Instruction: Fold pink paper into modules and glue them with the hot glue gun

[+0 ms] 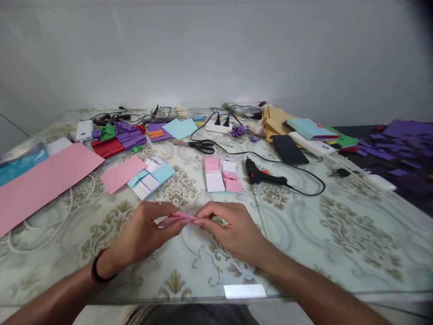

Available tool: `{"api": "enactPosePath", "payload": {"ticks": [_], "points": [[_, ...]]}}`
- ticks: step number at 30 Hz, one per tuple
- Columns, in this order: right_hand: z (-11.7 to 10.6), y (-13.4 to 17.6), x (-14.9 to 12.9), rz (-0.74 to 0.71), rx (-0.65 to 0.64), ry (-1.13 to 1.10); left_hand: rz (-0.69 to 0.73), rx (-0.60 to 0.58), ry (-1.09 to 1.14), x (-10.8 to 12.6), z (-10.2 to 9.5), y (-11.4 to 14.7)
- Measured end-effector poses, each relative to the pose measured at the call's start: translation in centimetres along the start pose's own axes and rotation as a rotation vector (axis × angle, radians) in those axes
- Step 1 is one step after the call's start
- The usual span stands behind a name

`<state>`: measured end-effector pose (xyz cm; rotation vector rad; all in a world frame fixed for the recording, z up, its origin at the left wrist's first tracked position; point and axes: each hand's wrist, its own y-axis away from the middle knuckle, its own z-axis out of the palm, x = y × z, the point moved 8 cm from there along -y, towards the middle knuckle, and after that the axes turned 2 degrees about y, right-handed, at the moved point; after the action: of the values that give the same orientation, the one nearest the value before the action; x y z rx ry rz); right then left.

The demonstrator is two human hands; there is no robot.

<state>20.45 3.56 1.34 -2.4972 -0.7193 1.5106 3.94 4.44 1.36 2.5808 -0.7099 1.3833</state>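
Observation:
Between both hands, just above the table near its front, is a small folded piece of pink paper (pixel 176 218). My left hand (pixel 144 232) pinches its left part between thumb and fingers. On its right end, my right hand (pixel 230 225) closes thumb and fingertips; part of the paper is hidden by the fingers. Beyond the hands lies a square of folded pink and white papers (pixel 215 181) on a light blue backing. To its left are a similar blue and white folded piece (pixel 150 178) and a flat pink sheet (pixel 123 174).
A black glue gun (pixel 265 175) with a looping cord lies right of the papers. Scissors (pixel 202 146), a power strip (pixel 218 126) and a phone (pixel 290 149) are farther back. A large pink sheet (pixel 43 185) covers the left side; purple paper pieces (pixel 402 144) lie far right.

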Motion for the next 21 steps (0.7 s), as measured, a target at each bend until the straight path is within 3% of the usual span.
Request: {"api": "enactPosePath", "payload": {"ticks": [10,15,21], "points": [[-0.5,-0.2,0.8,0.128,-0.004,-0.075,-0.029,0.106,-0.085,-0.1,-0.9,0.1],[0.9,0.0,0.6,0.127,-0.103,-0.136,0.038,0.048,-0.021,0.3,0.0,0.2],[1.4,0.0,0.2,0.068,-0.089,-0.121,0.062,-0.004,-0.060,0.3,1.1,0.3]]}}
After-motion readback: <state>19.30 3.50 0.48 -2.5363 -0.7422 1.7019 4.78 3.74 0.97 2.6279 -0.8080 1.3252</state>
